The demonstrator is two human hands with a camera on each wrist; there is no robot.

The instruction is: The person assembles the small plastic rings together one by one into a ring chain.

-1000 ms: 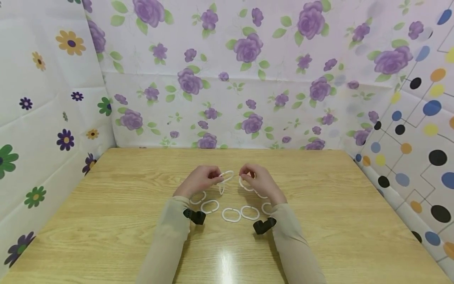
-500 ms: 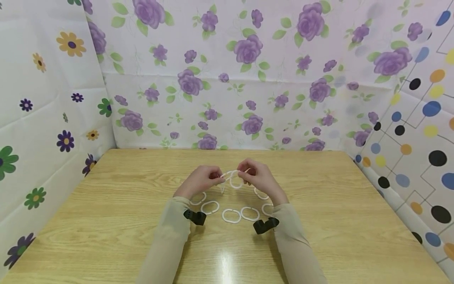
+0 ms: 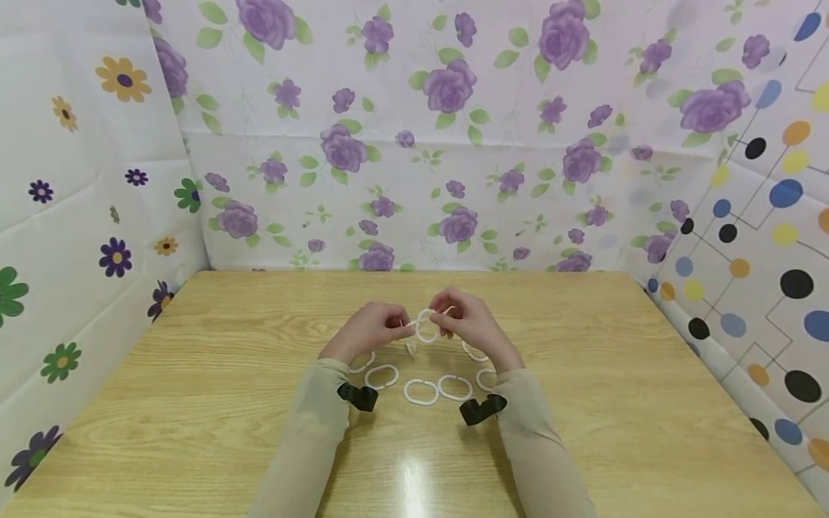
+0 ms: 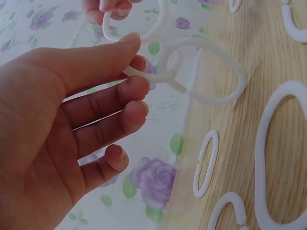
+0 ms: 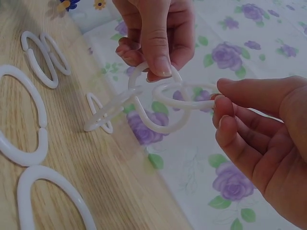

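My left hand (image 3: pixel 369 331) pinches a white oval plastic link (image 5: pixel 165 130) between thumb and index finger, the other fingers loosely bent. A second white link (image 4: pixel 242 79) hangs hooked on it. Opposite, my right hand (image 3: pixel 473 327) pinches a third white link (image 5: pixel 187 104) between thumb and fingertips. In the right wrist view this link crosses the left hand's link; whether the two are hooked together I cannot tell. Both hands hover above the wooden table (image 3: pixel 414 460), close together.
Several loose white links lie in a curve on the table below the hands, among them one front link (image 3: pixel 408 397) and its right neighbour (image 3: pixel 455 401). A floral cloth wall (image 3: pixel 401 201) stands behind, with patterned cloths at both sides.
My right hand has picked a link up off the table and moved left with it, to the link in my left hand. The left hand has stayed nearly in place.
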